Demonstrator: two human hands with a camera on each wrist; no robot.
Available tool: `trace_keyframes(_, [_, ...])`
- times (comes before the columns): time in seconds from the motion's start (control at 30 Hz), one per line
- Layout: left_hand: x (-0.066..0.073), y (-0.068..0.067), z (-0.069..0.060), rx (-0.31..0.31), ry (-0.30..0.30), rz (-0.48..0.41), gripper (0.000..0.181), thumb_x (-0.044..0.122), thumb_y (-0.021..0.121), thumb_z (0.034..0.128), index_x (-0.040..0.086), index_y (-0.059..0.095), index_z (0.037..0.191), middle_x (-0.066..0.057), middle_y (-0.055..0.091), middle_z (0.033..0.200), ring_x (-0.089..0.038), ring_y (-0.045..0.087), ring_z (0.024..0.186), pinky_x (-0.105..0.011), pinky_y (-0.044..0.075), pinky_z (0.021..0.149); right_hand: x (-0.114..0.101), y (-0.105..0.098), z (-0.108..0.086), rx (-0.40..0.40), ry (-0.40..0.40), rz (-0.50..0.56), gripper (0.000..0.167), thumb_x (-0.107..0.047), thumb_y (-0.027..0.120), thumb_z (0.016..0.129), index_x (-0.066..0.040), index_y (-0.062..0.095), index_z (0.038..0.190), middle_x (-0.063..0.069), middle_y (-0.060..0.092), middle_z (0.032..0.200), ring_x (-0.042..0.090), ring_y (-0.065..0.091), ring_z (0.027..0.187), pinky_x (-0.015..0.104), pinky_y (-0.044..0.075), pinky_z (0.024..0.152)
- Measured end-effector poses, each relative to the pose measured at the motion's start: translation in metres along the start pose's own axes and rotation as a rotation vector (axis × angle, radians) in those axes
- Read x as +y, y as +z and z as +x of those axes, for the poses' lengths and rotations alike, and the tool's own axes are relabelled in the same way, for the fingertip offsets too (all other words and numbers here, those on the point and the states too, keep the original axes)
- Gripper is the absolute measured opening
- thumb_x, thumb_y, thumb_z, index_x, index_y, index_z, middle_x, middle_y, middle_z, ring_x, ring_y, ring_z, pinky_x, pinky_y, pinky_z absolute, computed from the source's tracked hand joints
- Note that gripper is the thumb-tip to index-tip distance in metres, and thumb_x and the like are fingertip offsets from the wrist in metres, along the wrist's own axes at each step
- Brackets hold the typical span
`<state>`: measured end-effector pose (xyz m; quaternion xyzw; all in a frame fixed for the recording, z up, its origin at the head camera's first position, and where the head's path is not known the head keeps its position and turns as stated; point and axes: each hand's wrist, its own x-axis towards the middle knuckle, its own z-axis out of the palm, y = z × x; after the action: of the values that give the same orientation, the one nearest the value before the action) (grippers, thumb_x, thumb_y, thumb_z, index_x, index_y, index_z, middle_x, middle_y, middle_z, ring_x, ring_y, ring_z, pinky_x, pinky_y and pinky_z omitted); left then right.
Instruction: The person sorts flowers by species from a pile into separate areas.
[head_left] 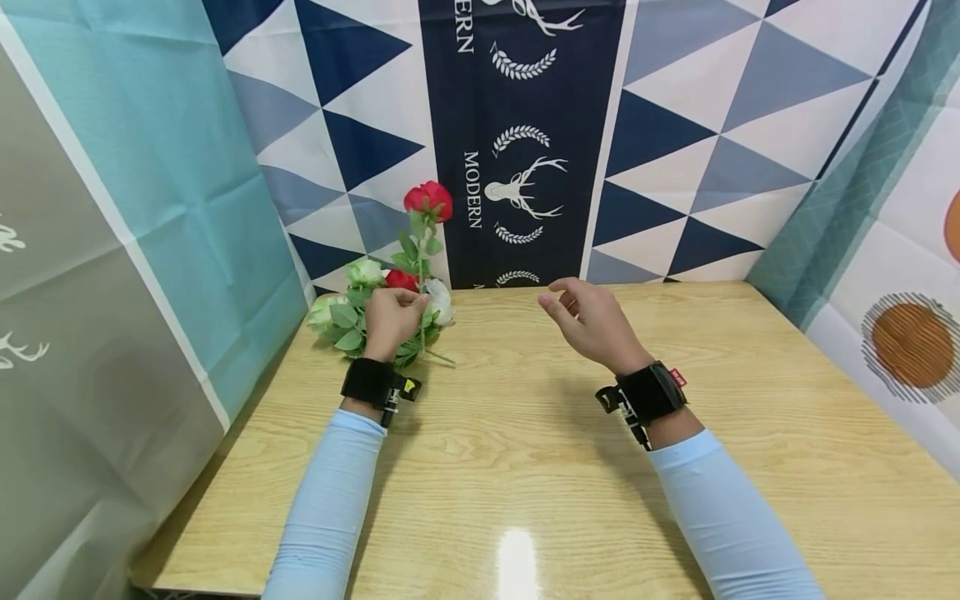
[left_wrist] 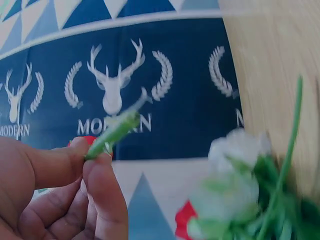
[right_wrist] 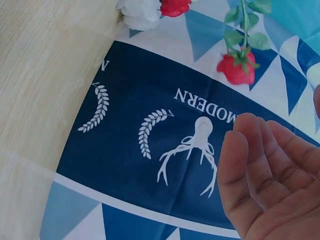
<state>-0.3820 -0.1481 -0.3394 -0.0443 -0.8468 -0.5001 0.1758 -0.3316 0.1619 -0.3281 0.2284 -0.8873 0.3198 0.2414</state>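
Note:
My left hand (head_left: 392,320) pinches the green stem (left_wrist: 117,134) of a red rose (head_left: 428,202) between thumb and fingertips. The rose stands upright above the hand, its bloom in front of the patterned cloth; in the right wrist view the red rose (right_wrist: 237,68) appears upside down. Behind and beside the left hand lies a bunch with a white flower (head_left: 438,302), pale green blooms (head_left: 365,272) and another red one (head_left: 402,280). My right hand (head_left: 592,323) hangs over the table to the right, fingers loosely bent, holding nothing.
A light wooden table (head_left: 480,467) spans the view. Patterned cloth (head_left: 517,150) hangs along its back edge, with a teal and grey cloth (head_left: 150,150) at the left and another cloth (head_left: 900,275) at the right. One loose stem (head_left: 439,358) points out from the bunch.

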Motion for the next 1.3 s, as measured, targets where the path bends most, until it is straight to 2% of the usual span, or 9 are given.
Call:
trace_keyframes(0.17, [0.007,0.013,-0.004,-0.131,-0.054,-0.219,0.023,0.019,0.071,0.0992,-0.002,0.077,0.108,-0.022,0.072,0.097,-0.014,0.061,0.059,-0.026,0.051,0.058,-0.002,0.002,0.001,0.006,-0.01,0.01,0.04,-0.035,0.057,0.107,0.001,0.066,0.123,0.01,0.068,0.09,0.023,0.066,0.079,0.041,0.052,0.073])
trace_keyframes(0.37, [0.013,0.027,-0.011,-0.261,-0.088,-0.357,0.021,0.013,0.069,0.0999,-0.004,0.074,0.112,-0.021,0.072,0.102,-0.013,0.061,0.066,-0.03,0.057,0.066,-0.006,0.006,0.001,0.004,-0.035,0.02,0.039,-0.033,0.058,0.107,0.002,0.067,0.122,0.009,0.068,0.088,0.022,0.065,0.078,0.04,0.052,0.071])
trace_keyframes(0.47, [0.016,0.034,-0.014,-0.307,-0.086,-0.385,0.02,0.011,0.069,0.0995,-0.004,0.074,0.112,-0.023,0.071,0.103,-0.013,0.062,0.066,-0.031,0.058,0.067,-0.007,0.01,0.0,0.02,-0.047,0.021,0.035,-0.029,0.06,0.106,0.002,0.069,0.12,0.009,0.067,0.087,0.022,0.064,0.076,0.04,0.051,0.07])
trace_keyframes(0.6, [0.02,0.043,-0.019,-0.368,-0.076,-0.372,0.018,0.01,0.07,0.0986,-0.006,0.074,0.108,-0.024,0.071,0.099,-0.012,0.063,0.064,-0.04,0.061,0.074,-0.009,0.019,0.001,0.051,-0.059,0.049,0.029,-0.025,0.063,0.105,0.0,0.072,0.115,0.009,0.068,0.085,0.021,0.063,0.073,0.038,0.05,0.068])
trace_keyframes(0.73, [0.022,0.054,-0.023,-0.429,-0.069,-0.358,0.018,0.008,0.07,0.0983,-0.007,0.073,0.107,-0.021,0.07,0.094,-0.012,0.064,0.064,-0.044,0.061,0.076,-0.01,0.03,0.001,0.058,-0.043,0.095,0.026,-0.025,0.065,0.103,-0.001,0.073,0.111,0.007,0.069,0.085,0.019,0.063,0.072,0.035,0.049,0.066])
trace_keyframes(0.93, [0.021,0.075,-0.031,-0.579,-0.122,-0.445,0.021,0.006,0.069,0.0986,-0.01,0.07,0.112,-0.01,0.069,0.091,-0.013,0.067,0.068,-0.032,0.061,0.072,-0.009,0.041,-0.001,0.074,0.007,0.115,0.024,-0.021,0.066,0.103,0.0,0.074,0.111,0.01,0.075,0.088,0.021,0.068,0.074,0.036,0.05,0.064])
trace_keyframes(1.0, [0.02,0.081,-0.034,-0.632,-0.129,-0.46,0.022,0.005,0.069,0.0986,-0.01,0.068,0.114,-0.006,0.068,0.09,-0.013,0.067,0.07,-0.034,0.062,0.076,-0.007,0.044,-0.001,0.079,0.026,0.117,0.024,-0.02,0.066,0.103,0.001,0.075,0.11,0.011,0.076,0.092,0.023,0.07,0.078,0.038,0.052,0.067])
trace_keyframes(1.13, [0.02,0.088,-0.04,-0.719,-0.1,-0.45,0.024,0.004,0.068,0.0989,-0.013,0.067,0.116,-0.005,0.067,0.087,-0.014,0.068,0.072,-0.04,0.061,0.08,-0.006,0.047,-0.001,0.076,0.092,0.149,0.024,-0.019,0.067,0.102,0.003,0.075,0.109,0.014,0.077,0.095,0.026,0.071,0.082,0.042,0.055,0.072])
trace_keyframes(1.3, [0.021,0.095,-0.047,-0.779,-0.055,-0.432,0.023,0.002,0.065,0.1,-0.017,0.064,0.112,-0.004,0.065,0.084,-0.014,0.069,0.07,-0.042,0.061,0.08,-0.003,0.048,-0.001,0.043,0.189,0.234,0.024,-0.017,0.067,0.102,0.004,0.074,0.11,0.016,0.077,0.094,0.028,0.072,0.075,0.031,0.057,0.063])
